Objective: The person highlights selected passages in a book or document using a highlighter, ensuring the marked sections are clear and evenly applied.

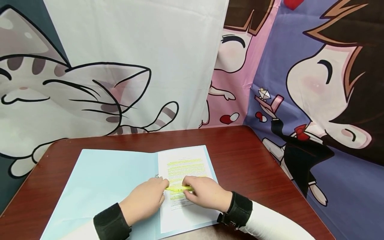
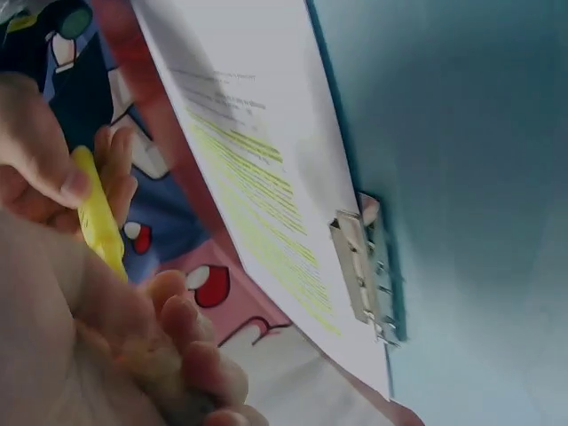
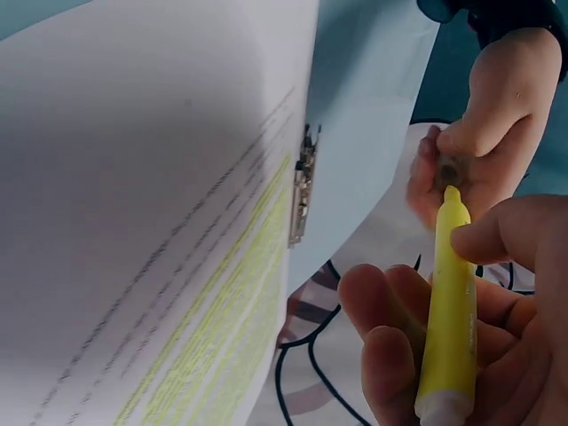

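Note:
My right hand [image 1: 207, 193] pinches a yellow highlighter [image 3: 451, 302] between thumb and fingers, its tip pointing at my left hand [image 1: 147, 198]. In the right wrist view, the left thumb and fingers hold a small translucent cap [image 3: 451, 169], its open end facing the tip. Cap and tip look very close; whether they touch I cannot tell. Both hands are above a printed sheet [image 1: 180, 221], on which many lines are marked yellow. The sheet lies on the right side of an open light blue folder [image 1: 111, 176]. A metal clip [image 2: 359, 266] sits by the folder's spine.
The folder lies on a reddish-brown wooden table [image 1: 237, 160], whose rounded far corner is at the right. Behind hangs a cartoon-printed cloth [image 1: 180, 40]. A black band [image 1: 238, 210] circles each wrist.

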`<move>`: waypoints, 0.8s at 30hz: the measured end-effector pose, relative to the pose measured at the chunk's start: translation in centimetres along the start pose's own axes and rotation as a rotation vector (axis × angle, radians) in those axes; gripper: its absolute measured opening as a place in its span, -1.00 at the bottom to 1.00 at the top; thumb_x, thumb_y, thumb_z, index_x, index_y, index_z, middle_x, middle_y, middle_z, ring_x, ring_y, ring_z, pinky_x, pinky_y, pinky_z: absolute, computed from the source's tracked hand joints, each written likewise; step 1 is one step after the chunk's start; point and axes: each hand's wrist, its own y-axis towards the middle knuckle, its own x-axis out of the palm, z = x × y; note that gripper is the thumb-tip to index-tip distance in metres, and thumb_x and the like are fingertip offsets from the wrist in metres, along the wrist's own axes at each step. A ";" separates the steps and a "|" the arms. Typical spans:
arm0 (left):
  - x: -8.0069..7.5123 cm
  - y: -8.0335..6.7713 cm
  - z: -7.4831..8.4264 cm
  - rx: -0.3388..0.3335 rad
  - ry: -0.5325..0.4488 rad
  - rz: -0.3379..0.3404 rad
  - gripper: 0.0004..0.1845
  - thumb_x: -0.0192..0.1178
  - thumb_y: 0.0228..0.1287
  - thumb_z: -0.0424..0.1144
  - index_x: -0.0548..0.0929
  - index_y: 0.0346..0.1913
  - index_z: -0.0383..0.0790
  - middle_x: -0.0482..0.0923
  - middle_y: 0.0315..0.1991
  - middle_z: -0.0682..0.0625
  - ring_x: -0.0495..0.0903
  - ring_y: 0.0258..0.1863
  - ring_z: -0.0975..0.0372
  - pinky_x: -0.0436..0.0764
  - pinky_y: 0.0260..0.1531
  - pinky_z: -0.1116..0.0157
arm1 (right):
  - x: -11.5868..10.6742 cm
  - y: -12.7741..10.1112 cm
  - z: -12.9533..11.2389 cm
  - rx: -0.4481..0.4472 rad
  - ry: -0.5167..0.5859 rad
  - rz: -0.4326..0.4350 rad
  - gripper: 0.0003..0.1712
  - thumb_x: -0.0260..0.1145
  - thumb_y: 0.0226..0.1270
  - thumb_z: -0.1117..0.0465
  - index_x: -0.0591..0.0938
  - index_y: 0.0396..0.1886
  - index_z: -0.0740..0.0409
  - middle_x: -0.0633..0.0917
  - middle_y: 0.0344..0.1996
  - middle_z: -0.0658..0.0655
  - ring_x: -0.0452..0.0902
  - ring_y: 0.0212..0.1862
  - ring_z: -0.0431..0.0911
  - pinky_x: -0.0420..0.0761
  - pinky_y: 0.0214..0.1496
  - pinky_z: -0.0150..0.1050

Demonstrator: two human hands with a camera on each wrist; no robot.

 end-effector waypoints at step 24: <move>-4.3 -7.7 -10.8 -0.345 0.100 0.254 -0.69 0.04 0.34 -0.42 0.56 0.05 -0.53 0.55 -0.18 -0.38 0.54 -0.22 -0.23 0.49 -0.18 -0.17 | 0.9 -3.0 3.5 0.133 0.025 -0.016 -0.94 0.27 0.35 0.16 0.55 -0.23 -0.07 0.57 -0.36 -0.21 0.30 -0.52 -0.30 0.38 -0.42 -0.40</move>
